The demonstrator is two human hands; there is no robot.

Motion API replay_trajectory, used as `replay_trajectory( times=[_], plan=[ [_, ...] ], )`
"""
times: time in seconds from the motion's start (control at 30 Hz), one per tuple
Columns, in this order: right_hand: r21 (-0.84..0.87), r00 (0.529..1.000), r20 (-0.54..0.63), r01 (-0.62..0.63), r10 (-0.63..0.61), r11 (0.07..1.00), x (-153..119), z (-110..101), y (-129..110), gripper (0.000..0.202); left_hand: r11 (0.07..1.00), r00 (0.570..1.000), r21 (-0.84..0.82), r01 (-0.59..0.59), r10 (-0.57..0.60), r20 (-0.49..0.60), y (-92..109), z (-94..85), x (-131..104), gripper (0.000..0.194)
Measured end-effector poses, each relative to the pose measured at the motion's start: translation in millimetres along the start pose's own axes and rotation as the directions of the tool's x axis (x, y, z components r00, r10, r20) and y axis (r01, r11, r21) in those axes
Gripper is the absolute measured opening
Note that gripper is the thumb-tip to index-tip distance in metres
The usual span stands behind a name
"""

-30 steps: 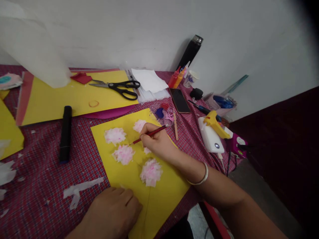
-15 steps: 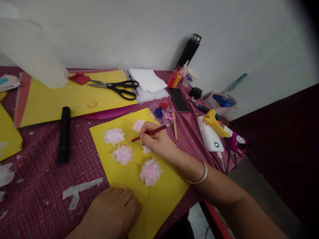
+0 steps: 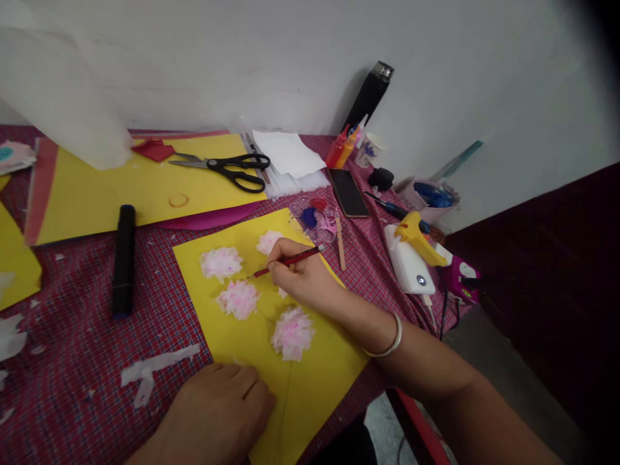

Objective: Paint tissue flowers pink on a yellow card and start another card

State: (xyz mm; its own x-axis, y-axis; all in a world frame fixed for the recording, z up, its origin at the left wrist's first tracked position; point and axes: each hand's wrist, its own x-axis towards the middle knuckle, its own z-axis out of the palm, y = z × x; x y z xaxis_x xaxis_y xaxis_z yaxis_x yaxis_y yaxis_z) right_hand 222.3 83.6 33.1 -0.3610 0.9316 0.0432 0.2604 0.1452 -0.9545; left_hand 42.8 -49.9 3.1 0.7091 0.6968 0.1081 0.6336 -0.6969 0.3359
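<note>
My right hand point(image 3: 303, 274) is closed on a dark red pencil point(image 3: 301, 256), its tip low over the yellow sheet point(image 3: 329, 378) between the pink-and-white paper flowers. One flower point(image 3: 238, 299) sits just below the tip and another flower point(image 3: 221, 263) to its left. Nearer to me is a third flower point(image 3: 292, 333), with a thin pencilled line running down from it. Part of a flower is covered by my right hand. Loosely curled, my left hand point(image 3: 227, 403) rests on the sheet's lower left edge; its fingertips are hidden beneath it.
Black-handled scissors point(image 3: 227, 169) lie on a larger yellow sheet point(image 3: 111, 200) behind. A black marker point(image 3: 124, 261) and paper scraps point(image 3: 157, 367) are at left. To the right are a phone point(image 3: 347, 192), a wooden stick point(image 3: 340, 242), a white power bank point(image 3: 409, 265) and a yellow glue gun point(image 3: 419, 239).
The pencil tip has shifted very slightly right, with my right hand moving a touch. My left hand stays where it was, and the view has tilted a little.
</note>
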Motion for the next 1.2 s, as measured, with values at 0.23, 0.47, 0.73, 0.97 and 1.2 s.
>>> replay_trajectory(
  times=[0.23,0.47,0.73,0.97,1.2],
  plan=[
    [0.0,1.0,0.002,-0.003,0.003,1.0,-0.2,-0.6,-0.1,0.007,1.0,0.999,-0.002,-0.026,0.026,-0.028,-0.6,0.9,-0.6,0.02],
    [0.074,0.999,-0.045,0.032,-0.029,0.997,-0.3,-13.1,-11.4,0.01,0.999,0.996,0.022,-0.042,0.044,-0.082,0.7,-4.3,6.7,0.025],
    [0.189,0.981,-0.183,0.1,-0.065,0.977,-16.7,-40.0,-26.0,0.02,0.993,0.983,0.051,-0.104,0.11,-0.144,2.0,-16.2,16.3,0.043],
    [0.212,0.981,-0.19,0.075,-0.034,0.974,-23.4,-27.1,5.4,0.012,0.987,0.987,0.091,-0.13,0.138,-0.085,-0.5,-15.1,10.8,0.039],
    [0.093,0.988,-0.11,0.117,-0.107,0.989,-24.4,-24.2,6.7,0.003,0.984,0.993,0.134,-0.12,0.12,0.004,-0.8,-16.5,12.2,0.029]
  ],
)
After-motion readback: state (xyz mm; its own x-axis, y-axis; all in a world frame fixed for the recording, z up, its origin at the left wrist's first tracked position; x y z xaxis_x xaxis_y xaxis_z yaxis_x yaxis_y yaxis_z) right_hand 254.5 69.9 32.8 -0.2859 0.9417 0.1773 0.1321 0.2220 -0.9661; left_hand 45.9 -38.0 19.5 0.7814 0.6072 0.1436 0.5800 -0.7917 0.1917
